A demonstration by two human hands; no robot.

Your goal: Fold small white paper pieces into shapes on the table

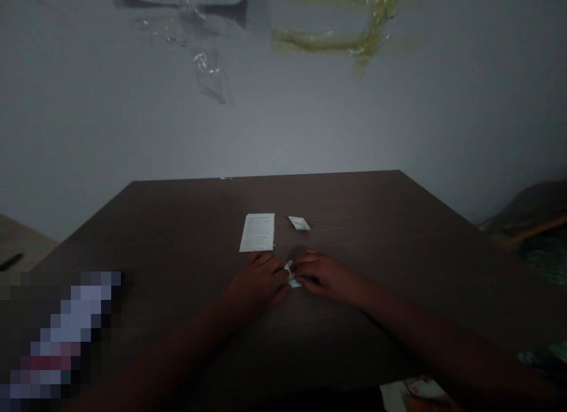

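Both hands rest low over the dark brown table, close together near its middle. Between them is a small crumpled piece of white paper [291, 274], partly covered by fingers. My left hand [262, 277] has its fingers bent and closed at the paper's left side. My right hand [322, 273] pinches at the paper's right side with curled fingers. Just beyond my left hand lies a flat sheet of printed paper [258, 231]. A small folded white paper [299, 223] sits apart, beyond my right hand.
The dark table [186, 223] reaches back to a pale wall [310, 123] with clear and yellow tape [328, 43] on it. A blurred-out, pixelated object [66, 329] lies at the left front. Dim items stand past the table's right edge.
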